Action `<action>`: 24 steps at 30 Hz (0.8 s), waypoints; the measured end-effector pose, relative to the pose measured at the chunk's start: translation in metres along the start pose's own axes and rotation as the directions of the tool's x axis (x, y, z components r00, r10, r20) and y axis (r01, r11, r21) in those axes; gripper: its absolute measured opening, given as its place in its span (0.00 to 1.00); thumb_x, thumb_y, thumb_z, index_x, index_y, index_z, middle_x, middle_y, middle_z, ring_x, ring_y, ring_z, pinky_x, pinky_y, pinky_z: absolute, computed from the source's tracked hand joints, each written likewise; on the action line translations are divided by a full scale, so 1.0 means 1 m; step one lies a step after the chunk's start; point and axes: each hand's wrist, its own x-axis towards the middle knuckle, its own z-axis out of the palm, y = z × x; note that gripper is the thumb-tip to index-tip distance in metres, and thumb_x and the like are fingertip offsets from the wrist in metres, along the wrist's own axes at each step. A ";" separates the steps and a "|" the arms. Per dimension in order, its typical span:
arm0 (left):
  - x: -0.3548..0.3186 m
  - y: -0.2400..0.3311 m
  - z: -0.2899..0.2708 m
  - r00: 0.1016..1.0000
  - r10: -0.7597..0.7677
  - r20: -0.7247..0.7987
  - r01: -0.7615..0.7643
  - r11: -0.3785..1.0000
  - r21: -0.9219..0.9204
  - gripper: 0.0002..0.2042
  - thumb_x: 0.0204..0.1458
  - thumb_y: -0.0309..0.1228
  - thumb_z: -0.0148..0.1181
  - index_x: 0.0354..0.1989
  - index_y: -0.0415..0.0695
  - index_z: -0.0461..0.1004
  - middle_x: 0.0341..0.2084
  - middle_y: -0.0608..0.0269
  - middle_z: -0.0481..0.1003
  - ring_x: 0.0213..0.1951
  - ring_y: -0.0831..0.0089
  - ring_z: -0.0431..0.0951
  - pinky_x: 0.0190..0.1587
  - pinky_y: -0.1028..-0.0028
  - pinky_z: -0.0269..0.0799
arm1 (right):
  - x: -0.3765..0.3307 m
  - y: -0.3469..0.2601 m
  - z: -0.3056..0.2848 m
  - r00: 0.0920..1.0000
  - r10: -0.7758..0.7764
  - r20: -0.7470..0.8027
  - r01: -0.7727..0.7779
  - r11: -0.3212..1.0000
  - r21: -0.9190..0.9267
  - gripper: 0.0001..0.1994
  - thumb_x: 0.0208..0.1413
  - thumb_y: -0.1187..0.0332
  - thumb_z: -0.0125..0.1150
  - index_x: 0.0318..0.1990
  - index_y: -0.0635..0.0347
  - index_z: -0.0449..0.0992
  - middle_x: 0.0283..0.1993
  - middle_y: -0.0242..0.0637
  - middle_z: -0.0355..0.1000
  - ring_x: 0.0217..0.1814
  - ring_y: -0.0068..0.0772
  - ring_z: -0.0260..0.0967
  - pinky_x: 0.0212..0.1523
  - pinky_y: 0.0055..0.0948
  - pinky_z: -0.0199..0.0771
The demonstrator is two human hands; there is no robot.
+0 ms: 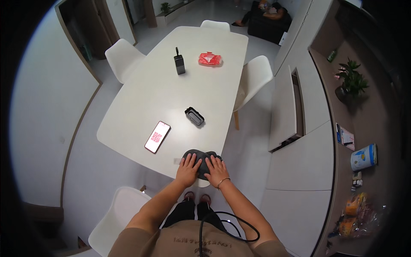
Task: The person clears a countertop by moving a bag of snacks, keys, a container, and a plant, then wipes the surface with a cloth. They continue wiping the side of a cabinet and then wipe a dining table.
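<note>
Both my hands, left hand [187, 169] and right hand [216, 170], press flat, fingers spread, on a dark cloth [200, 157], apparently folded. I see a phone [157, 136] lying near on the white table [171, 98].

Counter [171, 94]: runs from the near edge to the far end of the room.

- Near edge: folded cloth [201, 159], with the left hand [188, 168] on its left part and the right hand [217, 170] on its right part, side by side.
- Left of the cloth, slightly farther: phone [157, 136], lying flat.
- Right of the phone, farther than the cloth: small case [194, 116].
- Far half: upright box [180, 64]; packet [209, 59] to its right.
- Chairs: one at the far left side [122, 58], one at the right side [257, 75], one at the far end [215, 25], one near left beside the person [117, 218].
- Right of the room: long cabinet [299, 141]; potted plant [352, 79] on the shelf beyond it.
</note>
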 end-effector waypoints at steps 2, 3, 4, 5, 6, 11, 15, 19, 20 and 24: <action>0.011 0.012 0.019 0.985 0.020 -0.174 -0.021 1.000 -0.001 0.32 0.50 0.34 0.58 0.67 0.51 0.59 0.67 0.49 0.57 0.68 0.50 0.54 0.66 0.52 0.52 | 0.000 0.014 -0.001 0.999 0.002 -0.037 -0.003 0.999 -0.038 0.40 0.55 0.54 0.60 0.73 0.48 0.47 0.75 0.43 0.43 0.76 0.47 0.40 0.73 0.50 0.38; -0.033 -0.041 -0.021 0.993 -0.015 -0.114 0.022 0.998 0.061 0.31 0.49 0.31 0.57 0.66 0.50 0.61 0.65 0.47 0.59 0.66 0.49 0.57 0.64 0.51 0.55 | 0.021 -0.055 0.027 0.988 -0.066 -0.142 0.090 0.981 0.171 0.40 0.54 0.55 0.60 0.72 0.48 0.49 0.75 0.46 0.45 0.75 0.51 0.41 0.72 0.52 0.39; -0.032 -0.025 -0.008 0.991 -0.033 -0.126 0.026 0.998 -0.053 0.31 0.49 0.30 0.57 0.66 0.49 0.61 0.65 0.45 0.59 0.66 0.48 0.58 0.63 0.51 0.56 | 0.008 -0.040 0.024 0.987 -0.062 -0.147 0.084 0.985 0.149 0.39 0.54 0.55 0.60 0.72 0.47 0.49 0.75 0.46 0.44 0.75 0.51 0.41 0.72 0.53 0.39; -0.030 -0.008 0.002 0.990 -0.051 -0.132 0.028 0.986 -0.167 0.31 0.49 0.29 0.57 0.65 0.49 0.62 0.64 0.44 0.59 0.65 0.48 0.59 0.63 0.51 0.57 | -0.006 -0.026 0.020 0.987 -0.057 -0.151 0.077 0.989 0.128 0.38 0.55 0.56 0.60 0.72 0.45 0.50 0.75 0.47 0.44 0.75 0.52 0.41 0.72 0.54 0.39; -0.029 0.005 0.014 0.985 -0.042 -0.166 0.004 0.974 -0.226 0.31 0.48 0.30 0.58 0.65 0.51 0.62 0.64 0.43 0.60 0.65 0.46 0.59 0.62 0.51 0.58 | -0.020 -0.012 0.015 0.990 -0.061 -0.124 0.075 0.991 0.108 0.38 0.54 0.56 0.61 0.72 0.41 0.50 0.75 0.47 0.44 0.75 0.53 0.41 0.72 0.55 0.39; -0.046 -0.004 0.005 0.997 0.076 -0.030 -0.078 0.994 -0.081 0.36 0.47 0.34 0.62 0.68 0.54 0.58 0.66 0.43 0.56 0.66 0.44 0.56 0.64 0.50 0.55 | -0.029 -0.014 0.031 0.995 -0.091 -0.039 0.094 0.993 0.065 0.36 0.57 0.53 0.58 0.72 0.36 0.50 0.76 0.44 0.39 0.77 0.50 0.37 0.73 0.52 0.36; 0.009 -0.020 -0.001 0.994 0.107 0.035 -0.105 0.993 -0.054 0.40 0.43 0.34 0.66 0.68 0.47 0.56 0.66 0.43 0.56 0.67 0.45 0.55 0.66 0.54 0.54 | 0.011 -0.003 0.005 1.000 0.006 0.019 -0.007 0.998 0.065 0.36 0.59 0.53 0.56 0.72 0.36 0.48 0.77 0.42 0.38 0.78 0.47 0.36 0.74 0.49 0.35; 0.027 -0.031 -0.014 0.995 0.105 0.003 -0.103 0.983 -0.154 0.41 0.40 0.34 0.69 0.66 0.43 0.58 0.65 0.47 0.60 0.65 0.48 0.59 0.64 0.56 0.57 | 0.017 -0.010 -0.008 0.999 0.042 0.005 -0.042 0.992 0.116 0.37 0.57 0.55 0.58 0.72 0.37 0.48 0.77 0.41 0.39 0.78 0.46 0.37 0.74 0.48 0.36; 0.017 -0.031 -0.016 0.996 0.089 0.021 -0.084 0.981 -0.174 0.41 0.40 0.34 0.70 0.66 0.43 0.59 0.65 0.49 0.60 0.64 0.49 0.59 0.64 0.57 0.58 | 0.008 -0.013 -0.004 0.999 0.053 -0.001 -0.053 0.991 0.125 0.37 0.57 0.55 0.59 0.72 0.37 0.49 0.77 0.41 0.40 0.77 0.46 0.37 0.73 0.48 0.37; -0.024 -0.039 -0.016 0.981 0.193 -0.006 -0.191 0.961 -0.201 0.38 0.40 0.35 0.70 0.63 0.43 0.63 0.63 0.53 0.63 0.62 0.52 0.62 0.61 0.57 0.60 | -0.023 -0.030 0.015 0.997 0.070 0.012 -0.071 0.984 0.166 0.36 0.57 0.58 0.58 0.72 0.35 0.49 0.77 0.38 0.38 0.78 0.44 0.37 0.74 0.48 0.35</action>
